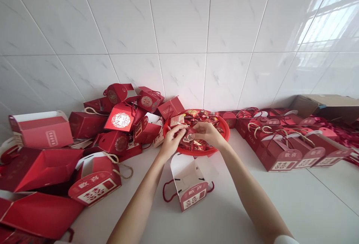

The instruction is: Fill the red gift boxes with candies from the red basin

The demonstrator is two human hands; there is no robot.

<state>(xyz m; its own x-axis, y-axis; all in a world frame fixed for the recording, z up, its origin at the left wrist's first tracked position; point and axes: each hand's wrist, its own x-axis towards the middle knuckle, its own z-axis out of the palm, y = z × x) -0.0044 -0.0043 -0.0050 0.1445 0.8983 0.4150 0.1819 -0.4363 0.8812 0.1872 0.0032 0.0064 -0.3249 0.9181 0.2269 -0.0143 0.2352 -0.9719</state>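
Note:
Both hands are over a round red basin (pixel 226 126) full of wrapped candies (pixel 198 146). Between them is a dark red packet (pixel 188 134) with pale lettering. My left hand (pixel 175 138) pinches its left side between thumb and fingers. My right hand (pixel 206 133) has its fingers closed on the packet's right side. Just below the basin, between my forearms, stands an open red gift box (pixel 193 197) with a white inside and dark red cord handles. The inside that shows holds no candy.
Many red boxes (pixel 42 130) lie heaped at the left. Closed red boxes (pixel 283 156) with rope handles stand in rows at the right. Behind them are a cardboard box (pixel 328 103) and red ribbon-like material (pixel 343 135). A tiled wall (pixel 182 79) rises behind.

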